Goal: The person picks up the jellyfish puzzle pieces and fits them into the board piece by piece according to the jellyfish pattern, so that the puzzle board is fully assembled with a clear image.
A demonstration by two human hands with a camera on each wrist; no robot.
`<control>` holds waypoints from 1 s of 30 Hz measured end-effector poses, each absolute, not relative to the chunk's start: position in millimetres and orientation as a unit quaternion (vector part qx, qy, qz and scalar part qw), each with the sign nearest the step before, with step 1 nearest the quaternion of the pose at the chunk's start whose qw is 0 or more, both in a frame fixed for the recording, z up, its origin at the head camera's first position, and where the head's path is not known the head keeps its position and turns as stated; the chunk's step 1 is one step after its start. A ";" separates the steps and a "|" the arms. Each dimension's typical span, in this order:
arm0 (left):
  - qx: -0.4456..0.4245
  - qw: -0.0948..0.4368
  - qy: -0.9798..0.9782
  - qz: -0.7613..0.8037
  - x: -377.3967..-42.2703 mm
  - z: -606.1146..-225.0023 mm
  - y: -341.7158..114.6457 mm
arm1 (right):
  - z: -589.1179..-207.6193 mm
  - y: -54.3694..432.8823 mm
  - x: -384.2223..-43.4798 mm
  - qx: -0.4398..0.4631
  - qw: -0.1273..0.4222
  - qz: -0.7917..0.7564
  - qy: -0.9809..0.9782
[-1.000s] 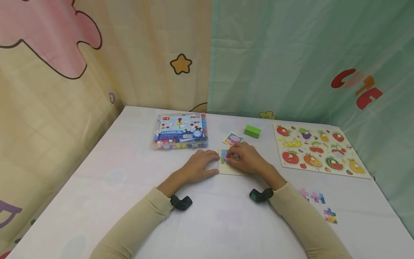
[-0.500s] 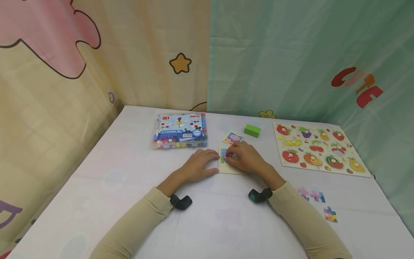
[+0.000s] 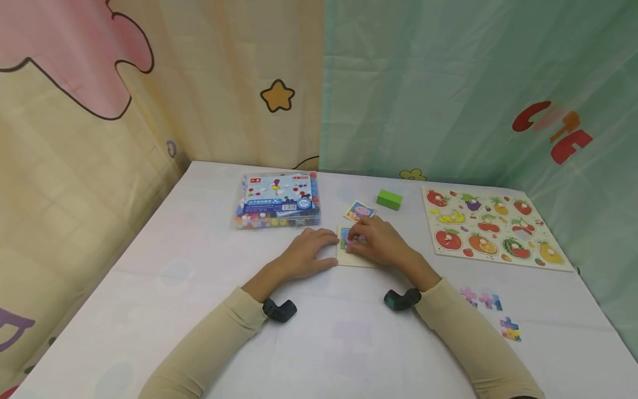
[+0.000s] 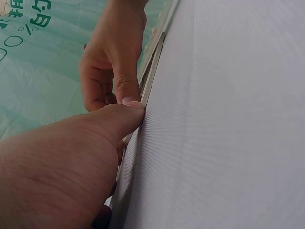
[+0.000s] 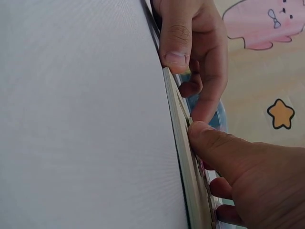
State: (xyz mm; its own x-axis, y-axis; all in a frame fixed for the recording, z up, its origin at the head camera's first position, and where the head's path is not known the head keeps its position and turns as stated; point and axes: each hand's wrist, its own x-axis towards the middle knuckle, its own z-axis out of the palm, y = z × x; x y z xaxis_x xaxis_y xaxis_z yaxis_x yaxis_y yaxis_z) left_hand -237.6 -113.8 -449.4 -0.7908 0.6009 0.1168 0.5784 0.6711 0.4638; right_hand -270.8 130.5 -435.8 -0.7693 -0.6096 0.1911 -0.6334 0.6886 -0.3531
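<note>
A small pale wooden puzzle board lies flat in front of me, with colourful jigsaw pieces in its upper left part. My left hand rests at the board's left edge, thumb near the lower corner and fingertips near the upper one. Over the pieces is my right hand, its thumb and curled fingers pinching a puzzle piece that they mostly cover. In the right wrist view, the right thumb presses at a thin piece on top of the board. Just behind the hand lies a picture section showing a pink cartoon figure.
A clear plastic box of coloured beads stands at back left. Behind the board sits a green block. A fruit peg puzzle lies at right. Nearer, beside my right sleeve, are loose jigsaw pieces and another piece.
My right fingers shift very slightly over the pieces at the board's upper left. The left hand stays at the left edge, and the other objects keep their places.
</note>
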 end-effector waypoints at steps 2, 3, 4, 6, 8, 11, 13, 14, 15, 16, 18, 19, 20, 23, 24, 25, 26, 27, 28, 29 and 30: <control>0.323 0.022 0.913 0.247 -237.1 -449.1 -114.1 | -435.8 130.7 -271.0 0.338 0.026 0.202 -0.919; 0.323 0.023 0.913 0.248 -237.0 -448.8 -114.1 | -435.6 131.1 -271.1 0.339 0.025 0.204 -0.918; 0.324 0.022 0.912 0.249 -236.8 -448.6 -114.0 | -435.4 131.5 -271.2 0.341 0.024 0.205 -0.917; 0.325 0.022 0.911 0.251 -236.8 -448.4 -113.8 | -434.9 132.8 -271.5 0.344 0.023 0.211 -0.914; 0.327 0.022 0.911 0.252 -236.9 -448.4 -113.6 | -434.7 134.2 -271.9 0.348 0.021 0.220 -0.911; 0.327 0.022 0.911 0.249 -237.4 -448.9 -113.3 | -434.9 135.5 -272.7 0.352 0.021 0.228 -0.908; 0.327 0.021 0.912 0.248 -237.7 -449.2 -113.5 | -435.0 135.8 -273.1 0.352 0.018 0.233 -0.907; 0.326 0.020 0.912 0.248 -237.8 -449.2 -113.7 | -435.1 135.7 -273.3 0.350 0.016 0.235 -0.907; 0.326 0.018 0.912 0.248 -237.8 -449.4 -113.9 | -435.4 135.7 -273.6 0.349 0.014 0.237 -0.907; 0.327 0.018 0.912 0.248 -237.8 -449.2 -113.8 | -435.3 135.8 -273.8 0.346 0.012 0.239 -0.907; 0.326 0.018 0.912 0.247 -237.5 -448.8 -113.9 | -435.0 136.0 -274.0 0.342 0.005 0.244 -0.908; 0.327 0.017 0.912 0.248 -237.3 -448.7 -113.8 | -435.1 136.0 -274.2 0.341 0.004 0.246 -0.908; 0.327 0.017 0.912 0.248 -237.1 -448.6 -114.0 | -434.8 136.0 -274.1 0.339 0.002 0.248 -0.907; 0.330 0.016 0.911 0.247 -236.3 -447.6 -114.1 | -433.9 135.7 -273.6 0.339 -0.003 0.253 -0.906; 0.332 0.015 0.910 0.248 -236.1 -447.2 -114.1 | -433.9 135.6 -273.7 0.339 -0.003 0.254 -0.906; 0.333 0.013 0.910 0.248 -236.1 -447.0 -114.2 | -433.8 135.4 -273.7 0.340 -0.004 0.254 -0.906; 0.333 0.014 0.910 0.247 -236.0 -446.6 -114.3 | -433.7 135.5 -273.8 0.340 -0.005 0.254 -0.905; 0.334 0.013 0.910 0.247 -235.8 -446.2 -114.2 | -434.2 135.7 -274.2 0.341 -0.005 0.254 -0.905; 0.334 0.013 0.910 0.247 -235.9 -446.1 -114.2 | -434.5 135.8 -274.6 0.341 -0.006 0.254 -0.905; 0.335 0.013 0.909 0.247 -236.0 -446.2 -114.2 | -434.8 136.2 -274.9 0.342 -0.006 0.256 -0.904; 0.334 0.013 0.909 0.247 -236.0 -446.2 -114.1 | -435.0 136.7 -275.2 0.342 -0.007 0.259 -0.903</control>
State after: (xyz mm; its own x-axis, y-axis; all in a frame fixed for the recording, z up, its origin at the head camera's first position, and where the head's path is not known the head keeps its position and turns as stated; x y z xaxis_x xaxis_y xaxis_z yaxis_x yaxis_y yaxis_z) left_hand -236.0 -114.1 -446.2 -0.7765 0.6138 0.1423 0.6013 0.6545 0.4583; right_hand -275.2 136.7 -435.0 -0.7654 -0.6223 0.1641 -0.6147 0.6312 -0.4730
